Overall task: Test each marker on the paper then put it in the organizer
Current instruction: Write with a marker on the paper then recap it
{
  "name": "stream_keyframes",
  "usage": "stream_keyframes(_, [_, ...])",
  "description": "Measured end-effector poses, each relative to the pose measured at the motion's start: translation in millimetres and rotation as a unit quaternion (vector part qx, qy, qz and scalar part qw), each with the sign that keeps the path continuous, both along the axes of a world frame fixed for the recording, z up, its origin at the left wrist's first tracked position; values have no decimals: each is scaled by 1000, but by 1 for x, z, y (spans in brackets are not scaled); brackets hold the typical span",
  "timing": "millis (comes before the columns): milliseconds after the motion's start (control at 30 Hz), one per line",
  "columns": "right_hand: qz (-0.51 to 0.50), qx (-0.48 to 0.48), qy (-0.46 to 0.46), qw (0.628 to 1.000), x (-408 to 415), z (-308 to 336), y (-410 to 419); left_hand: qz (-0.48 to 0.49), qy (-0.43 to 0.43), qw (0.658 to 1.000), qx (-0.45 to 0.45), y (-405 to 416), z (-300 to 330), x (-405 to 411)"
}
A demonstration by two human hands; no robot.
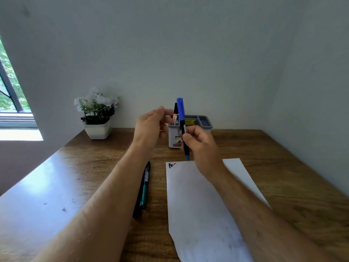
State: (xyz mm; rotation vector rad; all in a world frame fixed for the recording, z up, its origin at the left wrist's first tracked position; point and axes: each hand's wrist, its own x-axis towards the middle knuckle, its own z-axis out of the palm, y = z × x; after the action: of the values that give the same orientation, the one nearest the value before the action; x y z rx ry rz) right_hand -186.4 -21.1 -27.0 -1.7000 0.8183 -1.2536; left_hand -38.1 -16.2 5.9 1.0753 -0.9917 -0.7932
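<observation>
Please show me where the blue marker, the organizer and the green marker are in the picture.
blue marker [180, 110]: head view, on its blue cap, above the right hand.
organizer [205, 121]: head view, on the grey rim of its right compartment.
green marker [145, 188]: head view, on its barrel, lying on the table left of the paper.

Paper [204, 205] lies on the desk [283, 176] — a marker [144, 188] just left of it, organizer [190, 132] behind, plant [97, 115] far left.
</observation>
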Motion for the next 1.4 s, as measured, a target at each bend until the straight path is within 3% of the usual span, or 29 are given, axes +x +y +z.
stream_keyframes(67, [-36,2,9,999,-2,0,-3,-62,68,995,-35,1,2,-3])
stream_keyframes(167, [-60,0,29,998,-5,-1,-5,-101,97,988,-65,0,1,-8])
stream_keyframes(433, [-110,-56,92,988,-10,-2,-6,-67,38,994,-74,-1,-5,-12])
stream_keyframes(567, [-76,-30,75,994,-9,0,-9,-108,45,992,-50,0,-7,-11])
stream_keyframes(800, [-105,-61,99,988,-12,1,-10,-143,46,988,-45,1,-7,-11])
stream_keyframes(1400, [-194,-155,156,956,-14,12,-10,-92,65,993,-45,2,-1,-12])
